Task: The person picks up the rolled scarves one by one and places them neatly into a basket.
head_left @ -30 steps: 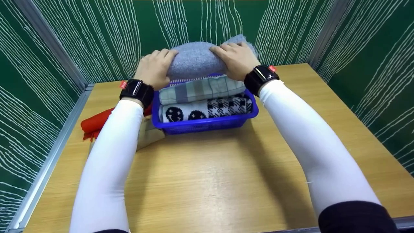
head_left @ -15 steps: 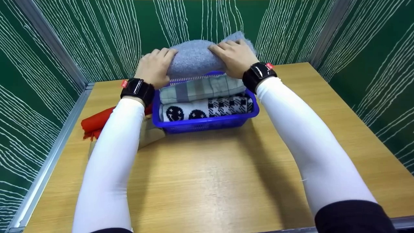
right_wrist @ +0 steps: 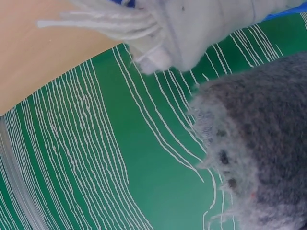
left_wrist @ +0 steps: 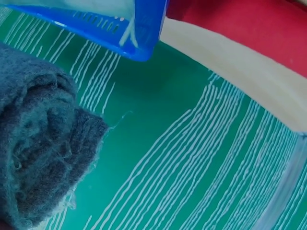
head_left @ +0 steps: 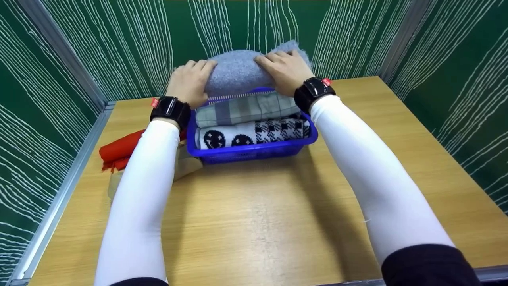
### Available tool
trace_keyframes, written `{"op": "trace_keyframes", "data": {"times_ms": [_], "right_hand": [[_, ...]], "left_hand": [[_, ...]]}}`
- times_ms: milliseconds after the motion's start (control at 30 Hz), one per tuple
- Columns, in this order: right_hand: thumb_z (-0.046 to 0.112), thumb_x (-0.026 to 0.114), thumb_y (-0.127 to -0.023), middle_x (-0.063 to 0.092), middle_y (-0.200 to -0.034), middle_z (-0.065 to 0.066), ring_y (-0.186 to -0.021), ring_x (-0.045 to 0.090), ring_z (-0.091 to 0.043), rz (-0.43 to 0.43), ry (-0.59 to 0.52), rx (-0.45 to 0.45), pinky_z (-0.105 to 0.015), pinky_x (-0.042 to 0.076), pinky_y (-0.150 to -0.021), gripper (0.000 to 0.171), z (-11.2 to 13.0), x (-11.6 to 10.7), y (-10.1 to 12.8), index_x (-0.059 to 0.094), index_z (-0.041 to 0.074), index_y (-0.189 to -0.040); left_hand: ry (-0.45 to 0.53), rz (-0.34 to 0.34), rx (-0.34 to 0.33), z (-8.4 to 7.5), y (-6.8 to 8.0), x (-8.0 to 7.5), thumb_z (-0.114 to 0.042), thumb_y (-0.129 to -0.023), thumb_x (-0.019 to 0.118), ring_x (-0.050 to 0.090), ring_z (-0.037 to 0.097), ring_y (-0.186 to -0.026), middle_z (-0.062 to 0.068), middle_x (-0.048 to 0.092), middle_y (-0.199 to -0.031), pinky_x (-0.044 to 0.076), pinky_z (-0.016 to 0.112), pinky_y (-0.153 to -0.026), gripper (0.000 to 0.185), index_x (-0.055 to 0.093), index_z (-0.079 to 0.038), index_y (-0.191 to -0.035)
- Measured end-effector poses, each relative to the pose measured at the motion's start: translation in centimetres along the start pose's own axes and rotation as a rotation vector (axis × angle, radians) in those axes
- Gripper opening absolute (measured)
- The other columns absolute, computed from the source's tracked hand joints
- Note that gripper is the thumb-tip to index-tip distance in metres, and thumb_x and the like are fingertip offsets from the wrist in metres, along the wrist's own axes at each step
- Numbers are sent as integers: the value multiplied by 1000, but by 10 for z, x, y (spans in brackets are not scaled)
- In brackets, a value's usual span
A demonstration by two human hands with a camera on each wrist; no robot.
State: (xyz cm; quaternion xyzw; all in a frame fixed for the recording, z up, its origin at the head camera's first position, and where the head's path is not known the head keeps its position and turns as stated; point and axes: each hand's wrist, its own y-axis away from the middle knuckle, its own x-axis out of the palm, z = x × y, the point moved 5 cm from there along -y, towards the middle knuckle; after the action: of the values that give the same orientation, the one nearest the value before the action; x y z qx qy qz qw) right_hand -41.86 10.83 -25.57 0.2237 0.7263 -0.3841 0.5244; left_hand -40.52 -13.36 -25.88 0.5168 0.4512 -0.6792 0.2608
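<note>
- Head view: both hands on a grey roll (head_left: 238, 71) at the far end of a blue basket (head_left: 254, 151). Left hand (head_left: 188, 85) curled round the roll's left end, right hand (head_left: 283, 71) curled over its right end. Roll sitting above the rim, touching the checked roll (head_left: 246, 109) beneath and in front.
- Nearer in the basket, a black-and-white patterned roll (head_left: 254, 133), packed tight against the checked one.
- Judged step: seating the grey roll behind the other two. Next move likely calls for pressing down and back into the slot by the far wall, both ends kept level so it stays rolled.
- In the way: little room left in the basket; green wall (head_left: 246, 24) close behind. Red cloth (head_left: 117, 151) and a pale folded cloth (head_left: 184, 165) on the table (head_left: 258, 222) left of the basket, partly under the left sleeve, well clear of the roll.
- Left wrist view: fuzzy end of the grey roll (left_wrist: 38, 153) at lower left, basket corner (left_wrist: 139, 33) above, red cloth (left_wrist: 249, 28) and pale cloth (left_wrist: 240, 72) behind. Hand itself out of frame; grip not readable here.
- Right wrist view: grey roll's frayed edge (right_wrist: 259, 153) at right, a pale fringed cloth end (right_wrist: 192, 28) above, table (right_wrist: 38, 67) at upper left. No fingers seen here either.
</note>
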Motion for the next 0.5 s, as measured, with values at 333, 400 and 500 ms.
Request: {"op": "trace_keyframes", "data": {"times_ms": [333,400,500], "right_hand": [[15,75,-99,59,-156,-21,-144,58,-42,34,27,23,-67,43,-121,70,2,14,-2,44,11,-162],[19,77,-99,59,-157,-21,-145,57,-42,41,25,27,-68,42,-121,73,2,17,-2,44,12,-163],[22,80,-98,58,-158,-20,-145,57,-42,51,23,34,-68,42,-122,75,2,21,-3,43,12,-163]], "left_hand": [[-5,46,-31,2,-2,14,-8,-89,77,56,44,-142,19,58,-157,48,63,-117,78,47,-8,-160],[-11,51,-35,2,-3,17,-10,-89,79,56,44,-143,19,57,-158,48,63,-118,79,46,-8,-161],[-22,60,-38,3,-3,21,-12,-89,80,56,44,-143,20,57,-158,47,62,-119,80,46,-7,-160]]}}
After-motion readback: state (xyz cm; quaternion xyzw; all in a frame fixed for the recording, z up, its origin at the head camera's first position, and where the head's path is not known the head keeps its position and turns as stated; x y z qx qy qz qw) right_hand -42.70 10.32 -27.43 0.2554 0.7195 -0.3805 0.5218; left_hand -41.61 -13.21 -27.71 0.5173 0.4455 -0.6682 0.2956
